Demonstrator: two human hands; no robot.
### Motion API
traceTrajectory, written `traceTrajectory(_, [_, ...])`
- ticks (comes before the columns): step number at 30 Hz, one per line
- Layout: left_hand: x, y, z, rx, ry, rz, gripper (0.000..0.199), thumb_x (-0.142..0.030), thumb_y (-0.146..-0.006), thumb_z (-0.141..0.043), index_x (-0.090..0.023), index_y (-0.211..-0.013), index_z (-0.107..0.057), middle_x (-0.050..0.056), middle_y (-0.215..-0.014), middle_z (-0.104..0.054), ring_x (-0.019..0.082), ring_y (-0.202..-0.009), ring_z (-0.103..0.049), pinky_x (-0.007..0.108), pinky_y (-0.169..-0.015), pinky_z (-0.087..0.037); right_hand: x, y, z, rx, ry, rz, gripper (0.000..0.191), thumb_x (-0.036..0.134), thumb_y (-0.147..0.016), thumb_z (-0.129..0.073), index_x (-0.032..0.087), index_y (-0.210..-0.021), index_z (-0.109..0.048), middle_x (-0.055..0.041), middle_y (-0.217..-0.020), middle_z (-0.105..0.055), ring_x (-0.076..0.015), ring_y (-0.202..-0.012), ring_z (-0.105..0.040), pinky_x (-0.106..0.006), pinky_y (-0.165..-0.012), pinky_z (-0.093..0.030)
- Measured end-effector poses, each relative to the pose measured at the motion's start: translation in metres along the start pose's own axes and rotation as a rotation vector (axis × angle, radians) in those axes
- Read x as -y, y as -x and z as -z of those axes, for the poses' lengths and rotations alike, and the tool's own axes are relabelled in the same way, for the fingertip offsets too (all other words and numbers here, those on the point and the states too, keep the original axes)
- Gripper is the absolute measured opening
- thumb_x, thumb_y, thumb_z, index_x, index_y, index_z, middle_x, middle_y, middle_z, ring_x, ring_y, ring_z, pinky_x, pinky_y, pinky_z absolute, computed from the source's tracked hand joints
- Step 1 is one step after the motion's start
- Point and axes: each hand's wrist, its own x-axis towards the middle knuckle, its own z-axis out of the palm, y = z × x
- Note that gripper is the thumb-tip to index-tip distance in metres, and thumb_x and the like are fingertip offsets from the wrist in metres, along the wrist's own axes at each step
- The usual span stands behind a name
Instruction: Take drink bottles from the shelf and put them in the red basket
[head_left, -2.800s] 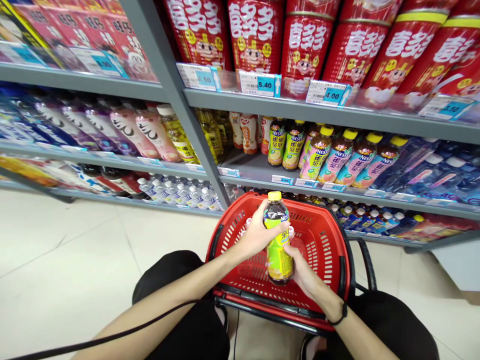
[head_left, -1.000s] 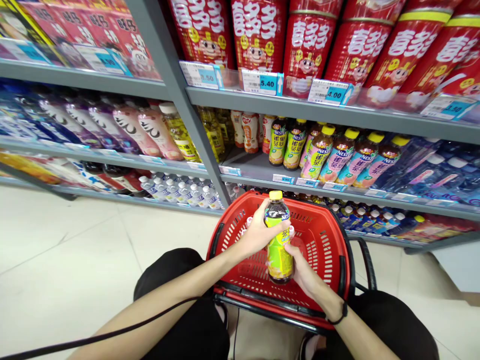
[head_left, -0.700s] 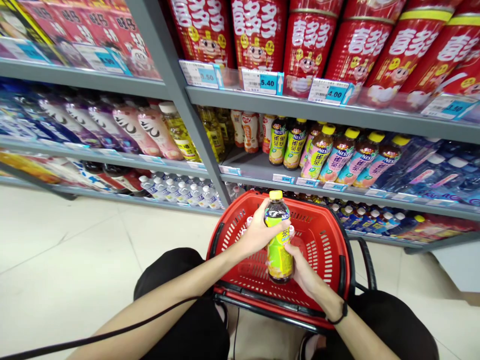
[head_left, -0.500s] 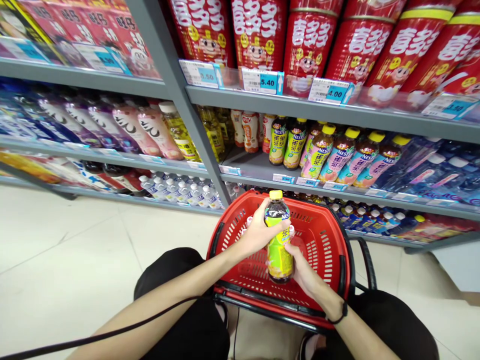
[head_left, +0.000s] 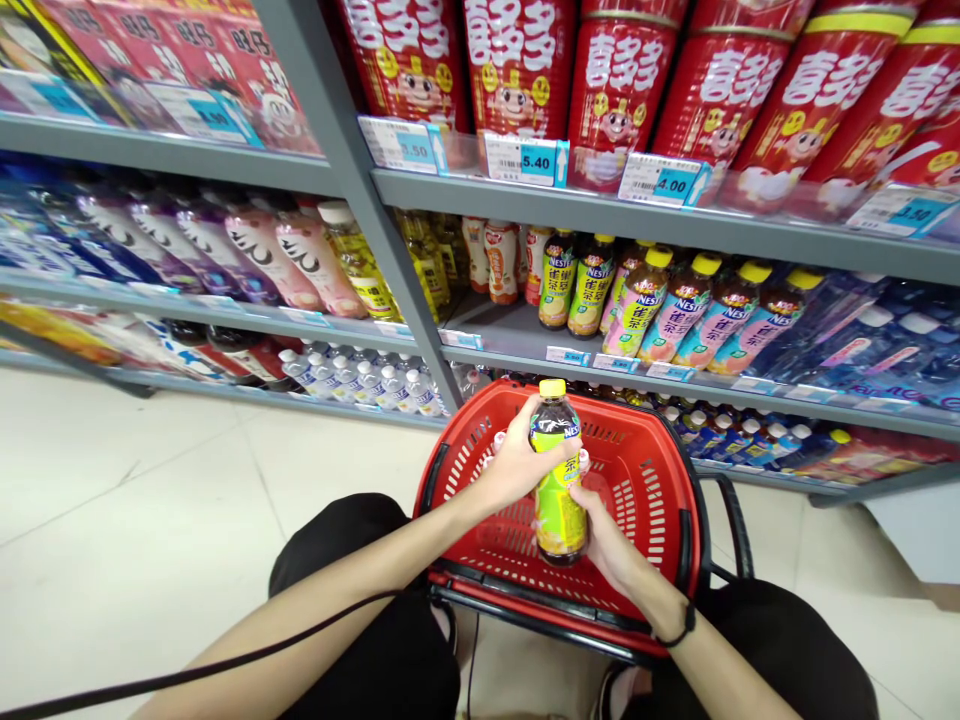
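Note:
Upright above a red shopping basket [head_left: 652, 440] is a tea bottle [head_left: 559, 515] with a yellow cap, dark tea at its neck and a green-yellow label. My left hand [head_left: 519, 460] is closed around its upper part, thumb across the label. Lower down, my right hand [head_left: 604, 540] grips the bottle's right side, with the thumb on the front and the other fingers hidden behind. Inside the basket, behind the bottle and my hands, pinkish-white bottle tops [head_left: 583, 460] show in part; the rest of them is covered.
Past the basket, a grey shelf [head_left: 510, 342] carries several tea bottles [head_left: 686, 305] with yellow caps. Red cans [head_left: 619, 110] stand on the shelf above. A black basket handle [head_left: 735, 525] sticks out at the right. My knees flank the basket, and a black cable [head_left: 300, 628] crosses my left arm.

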Motion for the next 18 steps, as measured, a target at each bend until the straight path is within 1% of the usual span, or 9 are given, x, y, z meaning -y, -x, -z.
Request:
traceTrajectory(3, [0.001, 0.001, 0.001, -0.018, -0.007, 0.009, 0.056, -0.043, -0.074, -0.083, -0.019, -0.115, -0.054, 0.0, -0.09, -0.064, 0.015, -0.076, -0.063, 0.025, -0.071, -0.053, 0.004, 0.002, -0.003, 0.049, -0.035, -0.028, 0.061, 0.064, -0.082, -0.07, 0.014, -0.116, -0.069, -0.0095, -0.09, -0.078, -0.027, -0.083, -0.075, -0.04, -0.08, -0.058])
traceTrajectory(5, [0.0, 0.0, 0.004, -0.028, 0.025, 0.036, 0.048, -0.044, -0.079, -0.077, -0.021, -0.115, -0.054, 0.0, -0.089, -0.064, 0.014, -0.073, -0.061, 0.025, -0.066, -0.051, 0.007, 0.002, -0.004, 0.108, -0.059, -0.028, 0.062, 0.068, -0.086, -0.061, 0.012, -0.113, -0.069, -0.0098, -0.081, -0.077, -0.0252, -0.07, -0.074, -0.037, -0.071, -0.058])
traceTrajectory(7, [-0.002, -0.002, 0.008, -0.025, 0.067, 0.064, 0.038, -0.045, -0.083, -0.071, -0.022, -0.108, -0.055, 0.0, -0.09, -0.064, 0.014, -0.07, -0.059, 0.024, -0.063, -0.048, 0.01, 0.003, -0.003, 0.179, -0.077, -0.039, 0.066, 0.072, -0.088, -0.052, 0.01, -0.103, -0.07, -0.0106, -0.072, -0.075, -0.0237, -0.059, -0.071, -0.033, -0.059, -0.055])
traceTrajectory(9, [-0.005, -0.005, 0.013, -0.002, 0.098, 0.063, 0.034, -0.045, -0.082, -0.071, -0.022, -0.1, -0.053, 0.001, -0.093, -0.066, 0.013, -0.072, -0.06, 0.025, -0.065, -0.047, 0.011, 0.003, 0.0, 0.261, -0.084, -0.082, 0.073, 0.077, -0.087, -0.044, 0.009, -0.095, -0.07, -0.0125, -0.067, -0.073, -0.0232, -0.052, -0.069, -0.03, -0.051, -0.051])
traceTrajectory(11, [-0.007, -0.006, 0.016, 0.029, 0.113, 0.037, 0.036, -0.046, -0.08, -0.073, -0.022, -0.096, -0.051, 0.001, -0.096, -0.067, 0.014, -0.077, -0.06, 0.025, -0.071, -0.047, 0.012, 0.005, 0.003, 0.343, -0.086, -0.131, 0.079, 0.081, -0.084, -0.038, 0.008, -0.094, -0.068, -0.014, -0.064, -0.072, -0.0233, -0.049, -0.068, -0.028, -0.045, -0.047])
traceTrajectory(13, [-0.009, -0.007, 0.017, 0.046, 0.119, 0.005, 0.04, -0.048, -0.079, -0.076, -0.022, -0.096, -0.051, 0.002, -0.1, -0.068, 0.015, -0.082, -0.061, 0.026, -0.075, -0.047, 0.01, 0.005, 0.006, 0.42, -0.103, -0.158, 0.085, 0.085, -0.083, -0.034, 0.009, -0.098, -0.067, -0.0134, -0.064, -0.072, -0.0227, -0.046, -0.066, -0.026, -0.042, -0.045])
traceTrajectory(16, [-0.012, -0.005, 0.014, 0.038, 0.119, 0.028, 0.043, -0.05, -0.077, -0.078, -0.022, -0.095, -0.049, 0.003, -0.104, -0.068, 0.015, -0.084, -0.061, 0.026, -0.071, -0.045, 0.006, 0.004, 0.012, 0.514, -0.16, -0.17, 0.093, 0.092, -0.081, -0.025, 0.011, -0.102, -0.065, -0.0115, -0.063, -0.071, -0.0214, -0.043, -0.064, -0.023, -0.035, -0.037])
traceTrajectory(18, [-0.013, -0.004, 0.011, 0.016, 0.112, 0.061, 0.044, -0.05, -0.077, -0.079, -0.023, -0.096, -0.05, 0.002, -0.102, -0.068, 0.015, -0.082, -0.061, 0.025, -0.068, -0.045, 0.003, 0.002, 0.014, 0.532, -0.193, -0.176, 0.096, 0.093, -0.08, -0.021, 0.01, -0.102, -0.065, -0.0117, -0.062, -0.071, -0.0214, -0.042, -0.064, -0.021, -0.032, -0.033])
